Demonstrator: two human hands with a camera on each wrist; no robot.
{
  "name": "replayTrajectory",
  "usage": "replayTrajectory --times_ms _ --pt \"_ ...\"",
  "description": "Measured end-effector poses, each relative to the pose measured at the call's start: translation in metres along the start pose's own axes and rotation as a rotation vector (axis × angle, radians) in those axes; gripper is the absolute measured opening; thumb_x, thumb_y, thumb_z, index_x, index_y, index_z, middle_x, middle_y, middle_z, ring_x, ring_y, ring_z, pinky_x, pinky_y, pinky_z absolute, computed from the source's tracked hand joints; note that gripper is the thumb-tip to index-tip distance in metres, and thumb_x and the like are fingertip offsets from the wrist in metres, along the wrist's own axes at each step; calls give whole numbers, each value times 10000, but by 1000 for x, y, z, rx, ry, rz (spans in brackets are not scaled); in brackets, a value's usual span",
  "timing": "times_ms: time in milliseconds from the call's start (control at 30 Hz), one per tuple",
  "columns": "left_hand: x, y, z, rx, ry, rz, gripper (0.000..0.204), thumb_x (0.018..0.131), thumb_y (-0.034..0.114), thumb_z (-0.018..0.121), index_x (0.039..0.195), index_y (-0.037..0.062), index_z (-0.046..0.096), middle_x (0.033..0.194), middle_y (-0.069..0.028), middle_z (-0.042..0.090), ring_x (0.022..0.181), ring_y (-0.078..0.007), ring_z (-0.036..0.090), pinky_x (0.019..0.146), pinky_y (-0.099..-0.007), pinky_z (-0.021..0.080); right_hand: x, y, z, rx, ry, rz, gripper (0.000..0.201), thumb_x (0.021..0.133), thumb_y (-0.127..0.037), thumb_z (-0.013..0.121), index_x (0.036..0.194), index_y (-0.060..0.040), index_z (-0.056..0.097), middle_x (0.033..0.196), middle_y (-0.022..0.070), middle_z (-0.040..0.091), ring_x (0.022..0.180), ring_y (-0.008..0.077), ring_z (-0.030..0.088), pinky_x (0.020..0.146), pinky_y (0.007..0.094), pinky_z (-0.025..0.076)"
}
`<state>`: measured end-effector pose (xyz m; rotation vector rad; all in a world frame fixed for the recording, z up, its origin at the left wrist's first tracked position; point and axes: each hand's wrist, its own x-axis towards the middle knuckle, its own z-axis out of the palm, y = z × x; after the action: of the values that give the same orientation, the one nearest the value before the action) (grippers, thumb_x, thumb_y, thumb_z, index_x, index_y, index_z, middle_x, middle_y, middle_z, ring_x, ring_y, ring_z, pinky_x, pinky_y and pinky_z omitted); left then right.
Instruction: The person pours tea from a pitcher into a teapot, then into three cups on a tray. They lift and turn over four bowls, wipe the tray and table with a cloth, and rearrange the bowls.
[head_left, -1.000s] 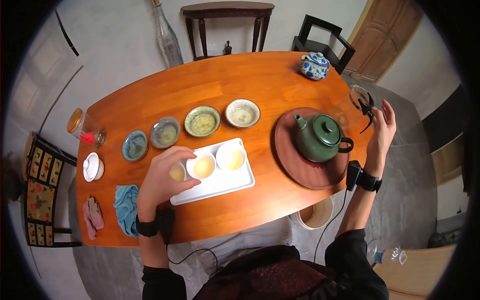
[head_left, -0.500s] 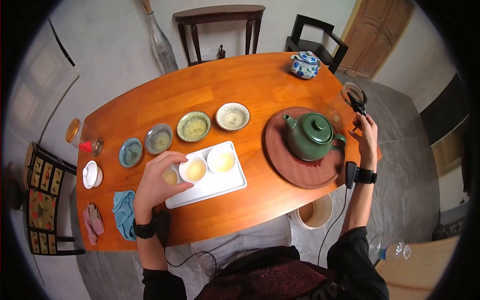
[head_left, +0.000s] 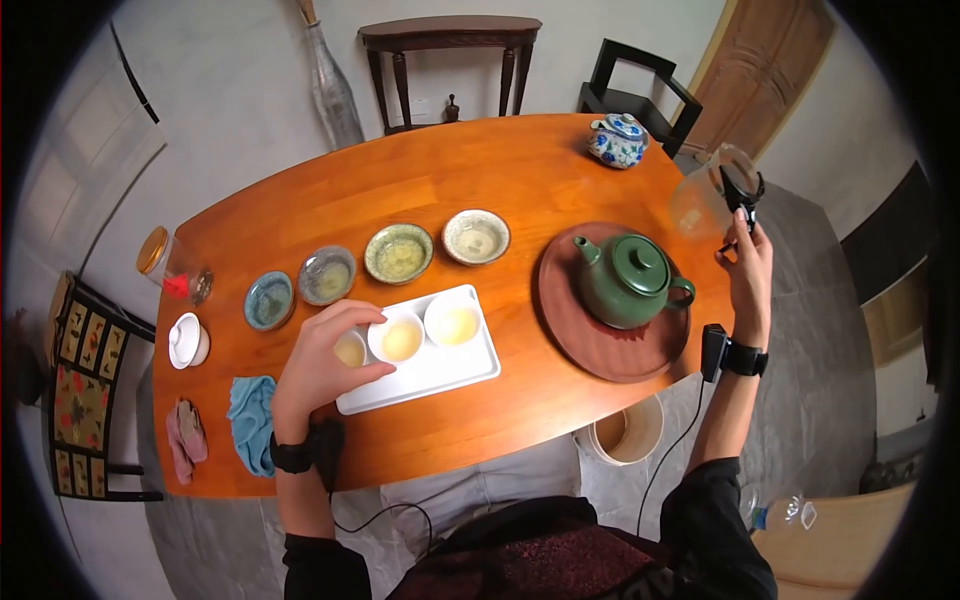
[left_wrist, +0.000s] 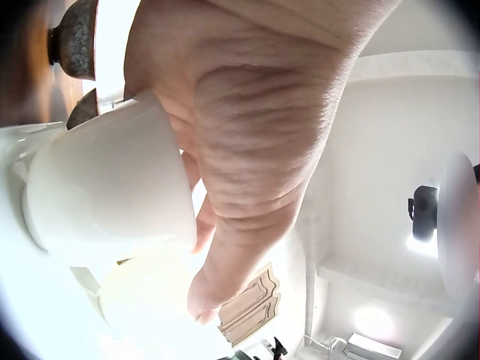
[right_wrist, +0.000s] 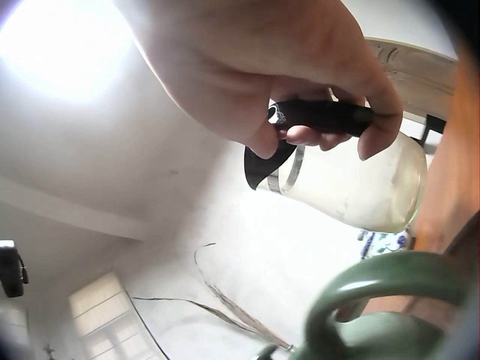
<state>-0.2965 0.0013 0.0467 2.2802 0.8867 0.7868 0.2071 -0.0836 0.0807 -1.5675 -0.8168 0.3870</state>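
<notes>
Thumb and fingers of my left hand (head_left: 325, 360) pinch the middle white cup (head_left: 402, 341) at its rim, on the white tray (head_left: 440, 375). Pale yellow liquid fills part of that cup. The left cup (head_left: 350, 349) is partly covered by the hand; in the left wrist view a white cup (left_wrist: 112, 180) stands close under the palm (left_wrist: 240, 135). A third cup (head_left: 455, 324) is at right. At the table's right edge my right hand (head_left: 750, 275) grips the black handle (head_left: 741, 190) of a glass pitcher (head_left: 700, 205); the right wrist view shows fingers round the handle (right_wrist: 322, 118).
A green teapot (head_left: 627, 282) stands on a round brown tray (head_left: 570, 335) between the hands. Several bowls, one of them green (head_left: 399, 254), line up behind the white tray. A blue cloth (head_left: 252, 420), lidded white cup (head_left: 188, 342) and glass jar (head_left: 185, 270) are at left.
My right hand has gone from open beside the pitcher to gripping its handle, and the handle has turned. The left hand stays at the middle cup. The head view has shifted slightly.
</notes>
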Motion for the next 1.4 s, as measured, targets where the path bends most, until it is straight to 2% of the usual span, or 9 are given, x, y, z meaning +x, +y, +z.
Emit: replayTrajectory --times_ms 233,433,567,633,767,900,967,1300,1400 --pt "-1 -2 0 -14 0 -15 426 619 91 831 992 9 644 1021 -122 656 950 -281 638 847 -342 506 -28 -59 33 163 -223 -154 265 997 -354 537 968 -95 583 789 -37 480 767 56 473 658 250 452" --pt "-2 -6 1 -13 5 -6 434 617 110 831 997 10 645 1009 -120 658 937 -277 636 844 -342 501 -59 -63 71 373 -846 -186 426 947 -392 608 1060 17 576 796 27 568 679 129 574 630 263 471" --pt "-2 -4 0 -48 -8 -25 437 620 111 833 1001 10 646 1000 -118 657 923 -268 635 840 -342 500 -84 -61 95 277 -1225 50 428 860 -315 733 1084 22 591 870 41 622 735 129 602 658 250 484" --pt "-2 -4 1 -67 -9 -40 437 622 113 835 1002 10 647 998 -116 657 921 -266 635 839 -342 500 -95 -63 116 211 -1426 -204 400 873 -280 717 1078 35 581 861 60 627 740 139 594 659 261 466" --pt "-3 -6 1 -56 -14 -24 454 622 112 847 1019 18 647 1026 -111 657 948 -254 632 861 -338 495 -110 -66 152 178 -1746 -355 325 900 -244 679 1016 36 561 757 114 557 674 205 545 620 310 417" --pt "-3 -5 -1 -64 -38 -56 466 622 118 858 1031 29 651 1062 -107 657 986 -249 632 884 -333 491 -120 -58 175 210 -1832 -367 309 919 -270 656 968 16 549 708 103 513 646 190 490 594 309 400" --pt "-3 -5 -1 -65 -41 -58 465 623 117 857 1031 31 652 1065 -106 657 987 -251 632 884 -335 492 -120 -57 183 68 -1930 -320 336 899 -243 674 1014 49 552 841 176 606 771 319 589 692 368 448" --pt "-3 -7 1 -54 -26 -37 465 622 131 856 1032 39 656 1078 -111 660 1010 -270 636 886 -347 496 -129 -31 193 212 -1931 -318 321 933 -284 641 970 22 552 745 108 550 668 190 531 618 320 441" --pt "-2 -7 1 -47 -13 -1 454 638 144 840 1028 23 643 1047 -128 658 980 -305 633 858 -358 506 -130 -37 190 163 -1938 -321 330 903 -253 675 959 43 540 731 187 545 663 354 539 586 382 408"
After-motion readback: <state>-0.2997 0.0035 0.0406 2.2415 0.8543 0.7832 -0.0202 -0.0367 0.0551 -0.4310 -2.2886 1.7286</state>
